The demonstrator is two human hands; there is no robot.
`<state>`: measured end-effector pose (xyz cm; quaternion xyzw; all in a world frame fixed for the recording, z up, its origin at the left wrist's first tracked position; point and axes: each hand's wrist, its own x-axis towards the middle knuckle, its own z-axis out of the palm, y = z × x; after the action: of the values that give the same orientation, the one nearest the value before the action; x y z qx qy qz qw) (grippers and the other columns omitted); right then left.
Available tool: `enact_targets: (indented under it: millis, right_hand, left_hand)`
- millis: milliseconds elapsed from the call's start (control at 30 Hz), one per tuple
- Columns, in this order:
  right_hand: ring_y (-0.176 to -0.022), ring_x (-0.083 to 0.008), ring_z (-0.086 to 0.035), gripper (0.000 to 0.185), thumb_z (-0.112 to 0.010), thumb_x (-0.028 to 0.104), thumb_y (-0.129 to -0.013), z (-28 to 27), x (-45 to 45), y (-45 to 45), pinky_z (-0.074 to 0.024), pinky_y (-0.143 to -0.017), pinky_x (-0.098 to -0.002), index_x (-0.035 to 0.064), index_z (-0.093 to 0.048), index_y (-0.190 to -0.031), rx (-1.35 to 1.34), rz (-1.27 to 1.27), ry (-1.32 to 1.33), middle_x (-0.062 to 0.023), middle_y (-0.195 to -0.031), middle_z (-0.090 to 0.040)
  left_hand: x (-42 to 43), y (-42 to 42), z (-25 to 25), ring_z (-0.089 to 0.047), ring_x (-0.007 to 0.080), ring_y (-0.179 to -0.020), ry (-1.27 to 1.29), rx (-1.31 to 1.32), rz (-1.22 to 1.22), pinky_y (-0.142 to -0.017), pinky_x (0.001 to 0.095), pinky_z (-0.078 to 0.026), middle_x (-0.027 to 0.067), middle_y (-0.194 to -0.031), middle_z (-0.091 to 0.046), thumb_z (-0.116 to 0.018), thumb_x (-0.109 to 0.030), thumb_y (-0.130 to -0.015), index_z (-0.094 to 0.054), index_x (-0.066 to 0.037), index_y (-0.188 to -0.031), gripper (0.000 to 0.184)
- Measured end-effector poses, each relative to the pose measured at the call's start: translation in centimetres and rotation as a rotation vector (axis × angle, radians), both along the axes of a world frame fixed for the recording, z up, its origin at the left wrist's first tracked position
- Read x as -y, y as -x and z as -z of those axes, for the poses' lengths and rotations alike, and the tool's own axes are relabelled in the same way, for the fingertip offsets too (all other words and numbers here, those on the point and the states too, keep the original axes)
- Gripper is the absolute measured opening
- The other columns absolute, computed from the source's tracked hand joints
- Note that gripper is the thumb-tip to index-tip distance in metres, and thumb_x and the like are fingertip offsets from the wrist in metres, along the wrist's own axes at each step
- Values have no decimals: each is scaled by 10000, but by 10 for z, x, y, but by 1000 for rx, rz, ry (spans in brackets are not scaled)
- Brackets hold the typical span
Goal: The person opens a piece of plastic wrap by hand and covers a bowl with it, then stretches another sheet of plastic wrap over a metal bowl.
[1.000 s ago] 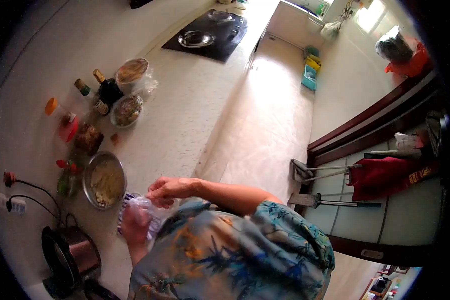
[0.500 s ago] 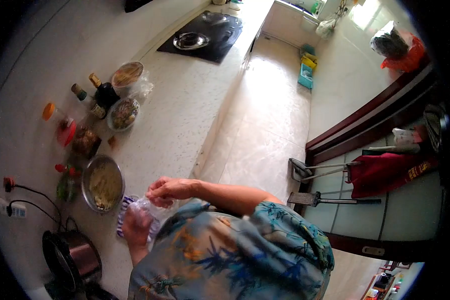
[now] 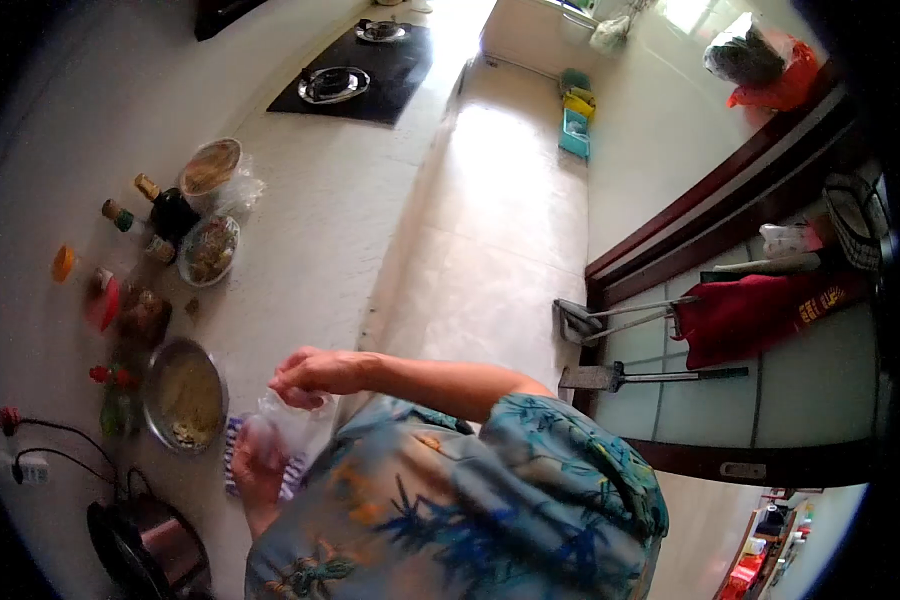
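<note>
My right hand (image 3: 315,376) is closed in a pinch on thin clear plastic (image 3: 295,415), a bag or a disposable glove; I cannot tell which. My left hand (image 3: 258,458) sits just below it, its fingers blurred and partly covered by the same plastic. Under both hands lies a purple-and-white striped cloth (image 3: 288,482) at the counter's edge. Close to the left hand stands a metal bowl (image 3: 218,410) with a pale yellowish food (image 3: 192,395) in it.
Farther along the counter are two bowls of food (image 3: 210,250) (image 3: 212,167), a dark bottle (image 3: 170,212), jars and a gas hob (image 3: 390,80). An electric cooker (image 3: 165,545) stands near the left arm. Dustpan tools (image 3: 595,378) and a red apron (image 3: 735,315) hang by the door.
The view has shifted, so the counter items sit farther left and lower. My right hand still grips the plastic, which now spreads out more between the hands.
</note>
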<state>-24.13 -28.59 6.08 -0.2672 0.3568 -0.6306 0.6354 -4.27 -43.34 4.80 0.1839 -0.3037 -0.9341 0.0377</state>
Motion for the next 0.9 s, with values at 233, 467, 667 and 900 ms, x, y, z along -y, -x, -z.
enact_targets:
  millis: [233,467,667,900]
  right_hand:
    - [-477,-101,-439,302,-553,249,-880,6,-12,14,-328,-417,-245,30,-517,-676,68,129,-8,-15,-566,-467]
    - [-468,-95,-432,244,-585,223,-857,40,-36,2,-306,-411,-231,30,-534,-715,251,208,4,-14,-586,-488]
    - [-462,-88,-422,225,-607,244,-845,86,-32,-30,-299,-409,-237,50,-554,-746,470,160,-32,-12,-589,-501]
    - [-506,-116,-509,375,-549,350,-882,62,-7,-26,-368,-431,-248,52,-537,-654,23,67,-70,-39,-590,-533]
  left_hand:
    - [-10,33,17,-535,138,-728,139,204,115,-593,270,-445,18,-894,-568,-549,-284,-867,-531,-95,-1024,247]
    - [-31,61,34,-383,50,-486,489,357,282,-408,219,-279,-49,-620,-457,-560,-282,-880,-525,-96,-877,189]
    - [-27,47,14,-360,31,-463,470,528,-101,-369,181,-244,-8,-709,-512,-531,-175,-892,-528,-70,-969,130]
    - [16,9,9,-556,123,-599,549,401,-269,-426,212,-375,67,-861,-614,-566,-176,-861,-567,-48,-919,140]
